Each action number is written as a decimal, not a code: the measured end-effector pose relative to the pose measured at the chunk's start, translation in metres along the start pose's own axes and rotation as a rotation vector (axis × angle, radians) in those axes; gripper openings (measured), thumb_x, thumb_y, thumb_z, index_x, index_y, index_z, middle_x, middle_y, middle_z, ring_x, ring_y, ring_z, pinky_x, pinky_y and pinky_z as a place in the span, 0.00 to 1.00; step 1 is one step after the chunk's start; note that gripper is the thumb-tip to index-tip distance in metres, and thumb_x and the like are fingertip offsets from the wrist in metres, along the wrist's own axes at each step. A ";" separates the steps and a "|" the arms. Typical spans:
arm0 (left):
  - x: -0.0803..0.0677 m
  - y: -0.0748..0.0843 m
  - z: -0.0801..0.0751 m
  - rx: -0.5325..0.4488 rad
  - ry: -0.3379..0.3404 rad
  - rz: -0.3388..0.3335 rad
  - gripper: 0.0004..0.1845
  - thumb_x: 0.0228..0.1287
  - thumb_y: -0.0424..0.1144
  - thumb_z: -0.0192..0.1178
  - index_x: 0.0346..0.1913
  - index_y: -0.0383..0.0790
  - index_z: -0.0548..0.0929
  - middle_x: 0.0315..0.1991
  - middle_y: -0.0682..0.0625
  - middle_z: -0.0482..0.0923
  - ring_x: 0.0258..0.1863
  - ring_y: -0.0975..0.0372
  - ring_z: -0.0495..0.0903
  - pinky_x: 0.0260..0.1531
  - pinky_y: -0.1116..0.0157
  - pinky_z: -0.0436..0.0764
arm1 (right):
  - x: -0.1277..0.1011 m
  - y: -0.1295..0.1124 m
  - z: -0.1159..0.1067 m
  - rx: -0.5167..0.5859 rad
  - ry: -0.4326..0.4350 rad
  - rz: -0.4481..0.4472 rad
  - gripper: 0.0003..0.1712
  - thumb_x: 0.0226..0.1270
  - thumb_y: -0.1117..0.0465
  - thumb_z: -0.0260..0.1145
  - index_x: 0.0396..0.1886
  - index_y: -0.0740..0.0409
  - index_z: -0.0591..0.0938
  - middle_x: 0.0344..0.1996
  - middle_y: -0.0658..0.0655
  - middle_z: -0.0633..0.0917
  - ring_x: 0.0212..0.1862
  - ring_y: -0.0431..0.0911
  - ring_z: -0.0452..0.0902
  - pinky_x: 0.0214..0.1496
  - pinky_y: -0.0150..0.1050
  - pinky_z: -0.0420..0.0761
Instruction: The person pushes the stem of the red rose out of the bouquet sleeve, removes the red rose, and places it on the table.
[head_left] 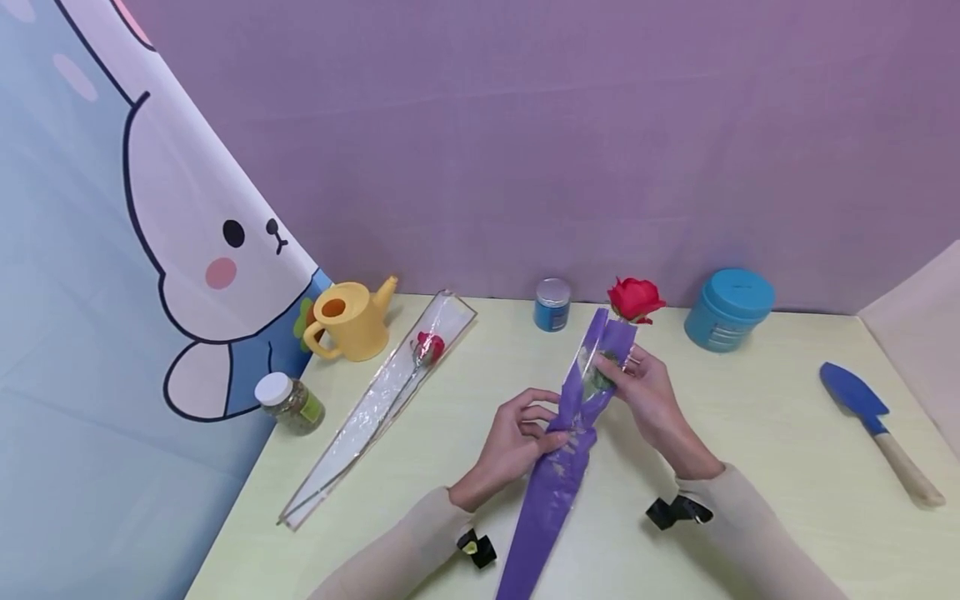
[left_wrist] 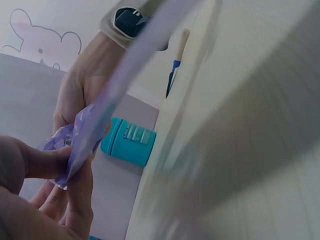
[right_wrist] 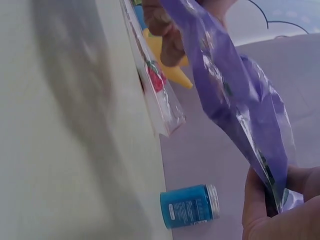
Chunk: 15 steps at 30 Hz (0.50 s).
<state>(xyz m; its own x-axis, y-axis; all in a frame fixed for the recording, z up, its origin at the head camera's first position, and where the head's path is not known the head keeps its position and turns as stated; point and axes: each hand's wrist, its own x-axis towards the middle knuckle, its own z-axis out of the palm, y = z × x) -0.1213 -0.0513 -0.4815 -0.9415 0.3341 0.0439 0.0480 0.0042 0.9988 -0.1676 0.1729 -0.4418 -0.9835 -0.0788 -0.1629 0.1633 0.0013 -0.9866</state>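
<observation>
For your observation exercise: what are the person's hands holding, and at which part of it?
Both hold the purple sleeve around the red rose: left hand pinches its middle, right hand grips near the open top.

A pale yellow-green table (head_left: 750, 433) carries the things. Along its back edge stand a yellow watering can (head_left: 352, 319), a small blue jar with a silver lid (head_left: 552, 304) and a wider teal tub (head_left: 729, 309). At the left edge a glass jar with a white cap (head_left: 288, 403) lies on its side. A red rose in a clear sleeve (head_left: 386, 400) lies slantwise between the watering can and the table's front. Well apart, on the right side, lies a blue trowel with a wooden handle (head_left: 877, 431).
</observation>
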 end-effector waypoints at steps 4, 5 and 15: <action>0.000 0.001 0.001 0.023 0.042 -0.015 0.25 0.58 0.22 0.70 0.59 0.38 0.82 0.43 0.29 0.88 0.23 0.68 0.82 0.30 0.74 0.82 | -0.005 0.001 0.005 -0.035 -0.023 0.008 0.36 0.79 0.53 0.64 0.79 0.60 0.66 0.53 0.43 0.89 0.48 0.30 0.86 0.54 0.28 0.85; 0.000 0.001 0.002 0.030 0.055 -0.017 0.25 0.58 0.21 0.69 0.58 0.38 0.82 0.43 0.30 0.89 0.24 0.68 0.82 0.31 0.74 0.82 | -0.006 0.002 0.007 -0.038 -0.026 0.007 0.35 0.79 0.54 0.63 0.79 0.60 0.66 0.52 0.43 0.89 0.48 0.30 0.86 0.54 0.28 0.85; 0.001 0.002 0.002 0.025 0.156 -0.022 0.26 0.53 0.18 0.67 0.56 0.38 0.83 0.41 0.31 0.89 0.24 0.68 0.82 0.29 0.74 0.81 | -0.011 0.009 0.023 -0.016 -0.078 -0.032 0.31 0.79 0.56 0.63 0.75 0.64 0.70 0.43 0.38 0.91 0.46 0.31 0.87 0.55 0.28 0.84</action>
<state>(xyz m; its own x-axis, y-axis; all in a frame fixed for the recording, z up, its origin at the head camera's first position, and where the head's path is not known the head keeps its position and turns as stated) -0.1217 -0.0490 -0.4799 -0.9827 0.1833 0.0267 0.0335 0.0340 0.9989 -0.1539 0.1506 -0.4483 -0.9791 -0.1563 -0.1300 0.1296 0.0132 -0.9915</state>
